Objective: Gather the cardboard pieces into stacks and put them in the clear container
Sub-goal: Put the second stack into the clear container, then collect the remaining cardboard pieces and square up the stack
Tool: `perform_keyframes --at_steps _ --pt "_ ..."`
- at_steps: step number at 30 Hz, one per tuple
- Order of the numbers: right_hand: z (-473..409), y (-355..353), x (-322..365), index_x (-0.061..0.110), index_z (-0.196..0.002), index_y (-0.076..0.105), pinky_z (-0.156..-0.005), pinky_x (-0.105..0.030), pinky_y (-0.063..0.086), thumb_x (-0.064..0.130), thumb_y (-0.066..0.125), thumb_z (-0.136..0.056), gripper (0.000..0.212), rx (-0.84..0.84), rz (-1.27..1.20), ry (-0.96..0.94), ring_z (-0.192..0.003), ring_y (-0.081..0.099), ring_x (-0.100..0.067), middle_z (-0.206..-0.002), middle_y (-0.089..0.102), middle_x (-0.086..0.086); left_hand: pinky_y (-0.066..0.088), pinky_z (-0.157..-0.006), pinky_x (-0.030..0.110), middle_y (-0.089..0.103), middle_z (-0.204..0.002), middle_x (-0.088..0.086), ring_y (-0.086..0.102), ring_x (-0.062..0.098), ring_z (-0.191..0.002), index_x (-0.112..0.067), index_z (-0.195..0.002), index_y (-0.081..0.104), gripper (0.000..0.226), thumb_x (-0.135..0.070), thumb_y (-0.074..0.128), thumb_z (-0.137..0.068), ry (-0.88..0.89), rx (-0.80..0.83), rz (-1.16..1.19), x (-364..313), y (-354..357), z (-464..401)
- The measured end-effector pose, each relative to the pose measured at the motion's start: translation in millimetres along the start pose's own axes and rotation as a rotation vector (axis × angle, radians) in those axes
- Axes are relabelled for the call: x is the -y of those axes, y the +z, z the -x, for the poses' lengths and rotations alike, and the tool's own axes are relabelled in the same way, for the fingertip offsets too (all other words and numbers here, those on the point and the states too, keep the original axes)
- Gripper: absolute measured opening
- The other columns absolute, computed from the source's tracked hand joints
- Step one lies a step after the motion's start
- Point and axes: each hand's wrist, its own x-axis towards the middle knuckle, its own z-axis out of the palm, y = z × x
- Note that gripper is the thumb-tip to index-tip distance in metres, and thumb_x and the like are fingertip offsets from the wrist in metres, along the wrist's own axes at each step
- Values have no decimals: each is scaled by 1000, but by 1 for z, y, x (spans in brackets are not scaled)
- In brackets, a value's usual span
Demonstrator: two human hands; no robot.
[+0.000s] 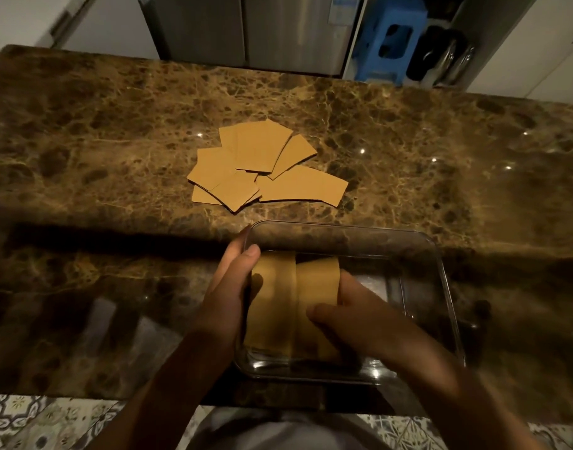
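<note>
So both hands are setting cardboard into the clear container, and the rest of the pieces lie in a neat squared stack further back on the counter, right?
Not quite. The head view shows the loose pieces fanned out and overlapping, not squared. The rest holds: both the left hand and right hand hold cardboard inside the container.

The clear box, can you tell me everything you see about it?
The clear box is a see-through rectangular tub with rounded corners, probably plastic, with no lid on. It sits flat on the brown marble counter, near its front edge. Inside, at its left end, are brown cardboard pieces. The left hand touches its left rim and the right hand reaches in, both on the cardboard.
</note>
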Motion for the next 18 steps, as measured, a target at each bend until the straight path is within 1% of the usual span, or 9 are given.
perform_keyframes --at_steps 2,4,5,8,10,12,14,16,18 --pt "2 2 6 22 -124 47 -95 -38 46 50 56 -82 51 -93 295 -12 -119 45 -22 -123 47 -1 39 -80 3 51 -141 -2 49 12 -128 -10 -145 40 43 -19 43 -104 105 58 -19 -4 5 30" --pt "5 4 10 14 -130 44 -98 -36 40 53 52 -88 58 -132 425 -15 -124 37 -26 -128 39 -7 43 -79 7 58 -125 -20 55 -7 -112 -22 -138 48 48 -28 55 -91 201 168 -17 7 -1 51" --pt "6 3 12 12 -136 41 -99 -36 39 58 49 -88 67 -134 463 0 -125 38 -27 -131 40 -8 44 -80 10 58 -125 -19 56 -8 -112 -24 -134 49 48 -29 55 -86 221 201 2 10 -7 49" --pt "18 -21 24 21 -141 43 -95 -35 47 81 39 -80 86 -142 567 5 -117 56 -20 -127 59 -1 43 -83 19 59 -129 -1 52 19 -128 -23 -119 57 38 -34 62 -83 231 207 -55 -11 -21 44" --pt "28 -57 45 38 -114 61 -83 -31 53 91 38 -71 72 -92 461 -63 -96 64 -7 -100 70 12 46 -87 21 68 -115 -1 61 18 -115 -26 -109 65 37 -41 73 -76 322 189 -124 -33 -29 44" --pt "26 -91 74 42 -98 68 -69 -24 50 84 48 -63 58 -79 183 -198 -76 65 1 -78 72 16 50 -79 14 70 -101 2 66 18 -98 -19 -107 67 28 -26 73 -80 440 145 -149 -63 -28 45" --pt "0 -117 96 33 -107 70 -66 -24 49 64 60 -76 44 -147 -3 -354 -71 65 -2 -73 72 15 48 -80 13 67 -100 -3 65 17 -99 -26 -106 66 30 -30 74 -78 577 59 -386 -91 -20 21" --pt "-41 -129 116 26 -113 68 -79 -33 54 48 66 -89 32 -204 84 -368 -85 67 -11 -89 72 11 45 -97 27 62 -115 -1 58 21 -115 -29 -120 64 40 -37 71 -81 597 -30 -686 -116 -10 -17" --pt "-86 -131 134 18 -112 69 -85 -37 55 50 64 -91 39 -212 240 -283 -89 67 -17 -101 72 1 40 -107 40 58 -129 7 48 29 -125 -28 -132 59 48 -43 66 -87 536 -113 -890 -133 1 -51"
